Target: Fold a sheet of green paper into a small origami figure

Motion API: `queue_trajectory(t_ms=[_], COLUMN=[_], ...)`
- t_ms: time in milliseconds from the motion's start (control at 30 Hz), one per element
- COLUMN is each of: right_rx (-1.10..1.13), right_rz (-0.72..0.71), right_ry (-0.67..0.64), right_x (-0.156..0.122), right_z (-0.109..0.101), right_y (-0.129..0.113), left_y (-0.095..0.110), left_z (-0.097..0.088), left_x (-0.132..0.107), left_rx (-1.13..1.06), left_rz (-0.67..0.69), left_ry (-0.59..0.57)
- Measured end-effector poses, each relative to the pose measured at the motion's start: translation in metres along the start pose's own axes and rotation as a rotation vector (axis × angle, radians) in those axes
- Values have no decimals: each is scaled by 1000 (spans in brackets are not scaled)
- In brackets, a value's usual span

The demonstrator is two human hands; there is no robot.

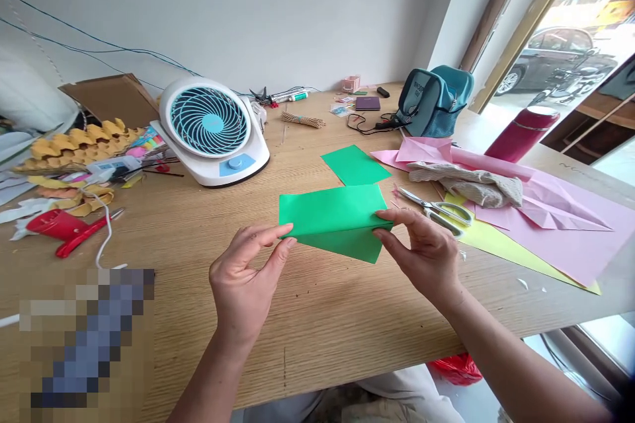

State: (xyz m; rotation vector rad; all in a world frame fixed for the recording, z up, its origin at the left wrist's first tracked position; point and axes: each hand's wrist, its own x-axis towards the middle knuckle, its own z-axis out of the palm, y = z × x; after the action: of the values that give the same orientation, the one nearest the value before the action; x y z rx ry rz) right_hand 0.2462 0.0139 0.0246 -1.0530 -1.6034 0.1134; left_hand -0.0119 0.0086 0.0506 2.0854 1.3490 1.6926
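Observation:
A folded sheet of green paper [330, 211] is held up over the table between both hands, its crease running across the near side and a lower flap hanging below. My left hand [248, 271] pinches its left corner between thumb and fingers. At the opposite end, my right hand [429, 251] pinches the right corner the same way. Behind it a second green sheet [356, 165] lies flat on the wood. Scissors [436, 210] with pale handles rest just beyond my right hand, partly over a yellow sheet [520, 251].
A white and blue fan [213, 125] stands at the back left, near egg-carton pieces [79, 145] and a red glue gun [64, 228]. Pink paper [585, 225], a grey glove [471, 185], a red bottle [523, 134] and a teal bag [434, 102] occupy the right. A pixelated patch covers the lower left.

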Motion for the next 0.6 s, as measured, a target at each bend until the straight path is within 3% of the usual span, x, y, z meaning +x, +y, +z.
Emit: queue_trajectory(t_ms=[600], right_rx=[33], right_rz=[-1], right_ry=[-8], right_x=[1], right_z=[-6], right_y=[8], left_y=[5], left_z=[-1], left_x=[2], left_rx=[218], left_rz=[168], left_ry=[12])
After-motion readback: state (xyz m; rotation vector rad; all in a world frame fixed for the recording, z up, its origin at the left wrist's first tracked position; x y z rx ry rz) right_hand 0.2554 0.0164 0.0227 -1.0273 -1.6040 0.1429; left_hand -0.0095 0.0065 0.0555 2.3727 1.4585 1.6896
